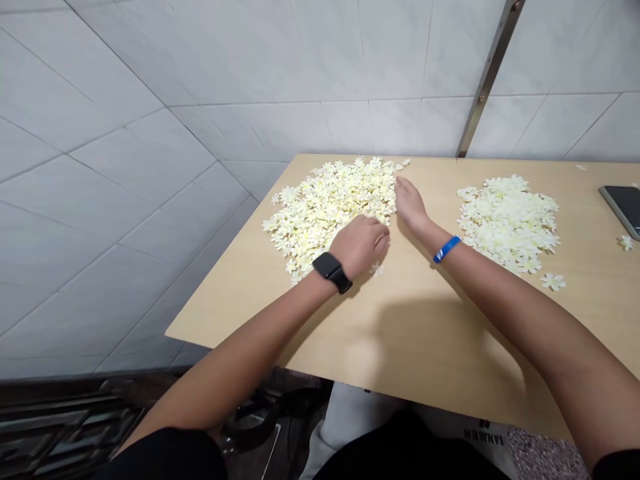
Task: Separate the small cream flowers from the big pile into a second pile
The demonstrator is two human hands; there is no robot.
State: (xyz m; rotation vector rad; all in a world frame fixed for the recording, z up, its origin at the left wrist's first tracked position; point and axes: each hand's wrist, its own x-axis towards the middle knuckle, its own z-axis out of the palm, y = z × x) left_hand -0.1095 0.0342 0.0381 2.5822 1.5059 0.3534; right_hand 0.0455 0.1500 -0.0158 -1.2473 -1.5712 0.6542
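A large pile of pale yellow artificial flower heads [325, 200] is spread on the left part of the table. Over the pile's near right side is my left hand [359, 245], back upward, fingers curled in and together. Whatever lies under those fingers is hidden. My right hand [410, 203] stands on edge along the pile's right side, its fingers stretched out and nothing visible held in it. One loose flower [377, 269] lies just below my left hand. A black watch [333, 271] is on my left wrist and a blue band [447, 249] on my right.
A second, smaller flower pile [507, 223] lies to the right of my right forearm, with a single flower [553, 281] near it. A phone [625, 205] rests at the table's right. Tiled wall [320, 67] borders the wooden table [325, 343] behind.
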